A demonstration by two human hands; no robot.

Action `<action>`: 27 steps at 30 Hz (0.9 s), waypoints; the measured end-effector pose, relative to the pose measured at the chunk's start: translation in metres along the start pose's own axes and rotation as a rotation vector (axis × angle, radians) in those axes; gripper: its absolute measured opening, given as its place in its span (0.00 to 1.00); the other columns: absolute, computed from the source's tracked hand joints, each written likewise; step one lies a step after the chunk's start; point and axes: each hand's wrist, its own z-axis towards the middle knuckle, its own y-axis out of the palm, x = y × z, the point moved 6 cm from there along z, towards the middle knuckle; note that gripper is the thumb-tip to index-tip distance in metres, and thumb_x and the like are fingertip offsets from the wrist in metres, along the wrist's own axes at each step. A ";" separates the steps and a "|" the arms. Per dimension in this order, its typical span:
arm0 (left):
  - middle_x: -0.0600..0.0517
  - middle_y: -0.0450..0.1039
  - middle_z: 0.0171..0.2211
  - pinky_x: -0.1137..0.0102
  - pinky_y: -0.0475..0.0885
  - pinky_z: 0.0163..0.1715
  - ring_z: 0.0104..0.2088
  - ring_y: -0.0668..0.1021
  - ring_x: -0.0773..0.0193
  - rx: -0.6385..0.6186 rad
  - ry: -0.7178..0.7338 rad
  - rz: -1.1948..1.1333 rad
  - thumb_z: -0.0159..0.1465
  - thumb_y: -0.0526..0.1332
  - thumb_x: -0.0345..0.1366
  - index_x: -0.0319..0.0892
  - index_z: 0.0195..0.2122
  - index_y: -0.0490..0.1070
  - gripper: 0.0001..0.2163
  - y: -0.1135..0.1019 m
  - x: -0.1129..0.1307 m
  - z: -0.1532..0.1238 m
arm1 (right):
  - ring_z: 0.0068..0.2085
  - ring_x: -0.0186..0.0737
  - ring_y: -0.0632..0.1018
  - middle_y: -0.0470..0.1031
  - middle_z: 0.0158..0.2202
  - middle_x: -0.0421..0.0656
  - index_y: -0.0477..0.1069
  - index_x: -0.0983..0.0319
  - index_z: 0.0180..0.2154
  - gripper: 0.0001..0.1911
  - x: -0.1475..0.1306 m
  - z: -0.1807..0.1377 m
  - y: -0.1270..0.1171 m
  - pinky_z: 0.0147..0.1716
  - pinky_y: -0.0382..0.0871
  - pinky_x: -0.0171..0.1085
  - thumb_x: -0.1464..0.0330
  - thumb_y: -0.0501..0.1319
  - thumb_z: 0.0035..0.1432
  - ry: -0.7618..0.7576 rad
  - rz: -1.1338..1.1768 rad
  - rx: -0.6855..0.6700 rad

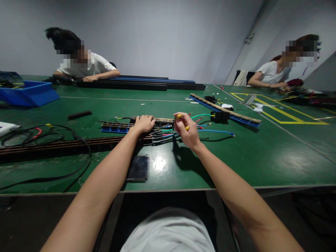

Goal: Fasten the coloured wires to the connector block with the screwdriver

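Note:
My left hand [143, 124] lies flat over a dark rail with copper strips [162, 122], fingers pointing away from me. Just right of it, my right hand [189, 133] is closed around yellow-handled pliers [187, 128]; their jaws are hard to make out. Near the pliers, several coloured wires run out from the rail ends, among them a blue wire [217, 131] and a green wire [201, 116]. A blue rail with brass strips [115, 127] sticks out left of my left hand. Closer to me lies a long dark rail with copper bars [105, 142].
Another blue rail [225, 109] lies to the right, beside a black connector block [221, 116]. A dark flat object [138, 168] is near the front edge. Black cable [88, 154] loops at left, below a blue bin [34, 94]. Two people work across the table.

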 end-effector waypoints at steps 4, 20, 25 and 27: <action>0.39 0.68 0.62 0.49 0.59 0.61 0.62 0.69 0.47 0.004 -0.006 -0.005 0.73 0.42 0.43 0.39 0.60 0.68 0.23 0.000 0.001 -0.001 | 0.25 0.33 0.73 0.79 0.28 0.41 0.69 0.61 0.54 0.17 -0.018 -0.020 0.035 0.26 0.56 0.33 0.66 0.53 0.67 -0.258 -0.552 -0.404; 0.39 0.69 0.62 0.49 0.59 0.61 0.61 0.69 0.47 0.005 0.001 -0.001 0.73 0.42 0.44 0.41 0.59 0.69 0.23 0.000 0.000 0.000 | 0.23 0.31 0.74 0.79 0.34 0.40 0.63 0.58 0.52 0.15 -0.011 -0.002 0.001 0.24 0.68 0.32 0.61 0.56 0.66 0.004 0.084 -0.096; 0.41 0.68 0.62 0.50 0.59 0.61 0.62 0.69 0.49 0.001 -0.001 -0.007 0.74 0.42 0.44 0.42 0.58 0.69 0.22 0.000 -0.001 0.000 | 0.14 0.27 0.68 0.77 0.25 0.35 0.66 0.59 0.44 0.17 -0.003 0.012 -0.031 0.14 0.60 0.29 0.53 0.59 0.63 0.141 0.370 0.207; 0.41 0.68 0.62 0.50 0.59 0.61 0.61 0.69 0.49 0.001 -0.001 -0.004 0.74 0.42 0.44 0.42 0.58 0.69 0.22 0.000 0.000 -0.001 | 0.13 0.27 0.68 0.76 0.23 0.35 0.65 0.60 0.41 0.18 0.001 0.015 -0.037 0.13 0.58 0.29 0.52 0.59 0.62 0.196 0.409 0.255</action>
